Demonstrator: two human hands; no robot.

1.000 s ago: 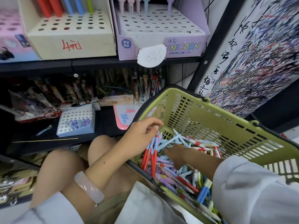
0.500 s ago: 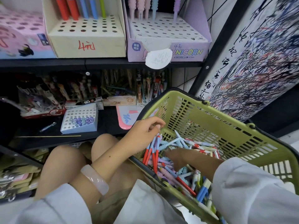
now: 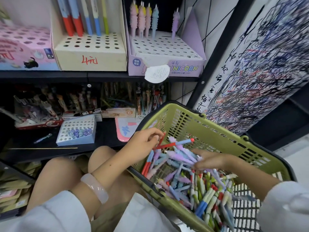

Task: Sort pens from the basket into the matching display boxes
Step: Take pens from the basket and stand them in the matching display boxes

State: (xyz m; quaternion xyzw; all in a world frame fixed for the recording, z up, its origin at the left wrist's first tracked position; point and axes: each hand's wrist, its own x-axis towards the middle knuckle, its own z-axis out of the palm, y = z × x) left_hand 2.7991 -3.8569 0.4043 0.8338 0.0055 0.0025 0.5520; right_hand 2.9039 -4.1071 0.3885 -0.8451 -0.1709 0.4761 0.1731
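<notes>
Currently the pens (image 3: 192, 174) are heaped loose in the green basket (image 3: 215, 131), which is tilted at the front edge of the lower shelf (image 3: 103, 139). The left hand (image 3: 143, 144) is pinched on a few red-and-blue pens (image 3: 168, 144) near the basket's left wall. The right hand (image 3: 212, 160) is laid over the pile with fingers loosely curled; whether a pen is actually held cannot be told.

Handling, as judged: pens are light, stiff, smooth plastic, likely to slide against each other and fan out when bunched. The purple ridged pens (image 3: 180, 153) look rubbery and grippier. Each is best taken mid-barrel, with tips aligned before insertion into the holes.

Targets are on the upper shelf: cream box (image 3: 90, 54) with red, blue and green sticks, and lilac unicorn box (image 3: 167, 54) with ridged pens at its back edge. Most holes in both are unfilled.

Hidden or unclear: the basket's lower right part is cut off by the frame and a sleeve (image 3: 284, 206); pens there are motion-blurred. Right fingertips are buried in the pile. Boxes on the dark lower shelf are hard to read.
</notes>
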